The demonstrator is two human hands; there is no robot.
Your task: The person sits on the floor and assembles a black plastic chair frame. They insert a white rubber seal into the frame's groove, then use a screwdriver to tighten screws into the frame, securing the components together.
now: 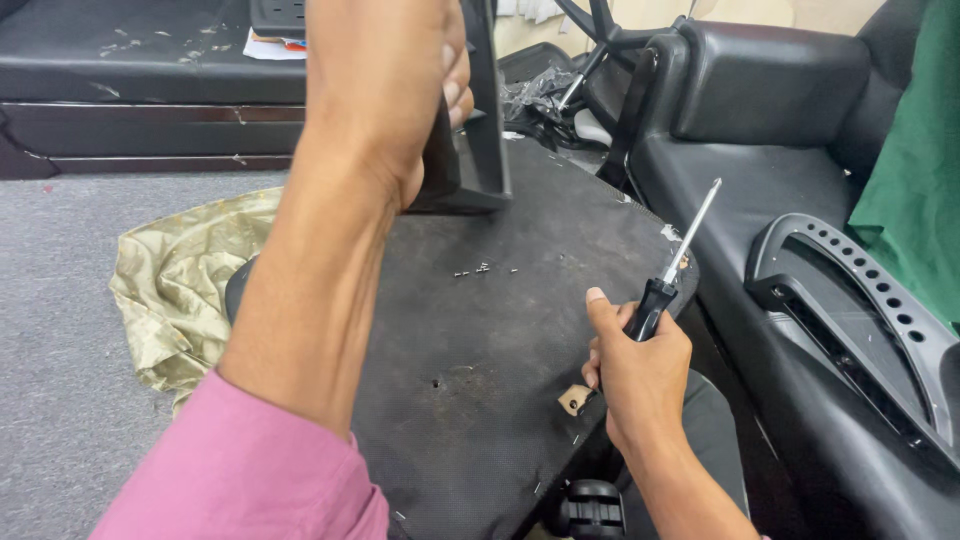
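A: Item one, far left?
B: Crumpled olive-gold cloth on the grey carpet floor, partly tucked under the upturned seat base.

A: Next?
B: Left hand, pink sleeve at the forearm. Closed around a dark plastic bracket, holding it upright with its lower edge resting on the seat base.

A: The base itself?
B: Black fabric-covered underside of a chair seat, lying flat. A small cluster of loose screws sits on it just below the bracket.

A: Further right?
B: Right hand, wrapped around the black handle of a screwdriver; shaft pointing up and away, tip clear of everything. A castor wheel shows under the seat's near edge.

A: Far right?
B: Black armrest frame with a row of holes, lying on a black cushion.

A: Stage of work?
B: By appearance, the bracket is being steadied, driver idle. Judged requirement: bring the tip down to a fastener while the left hand steadies the part.
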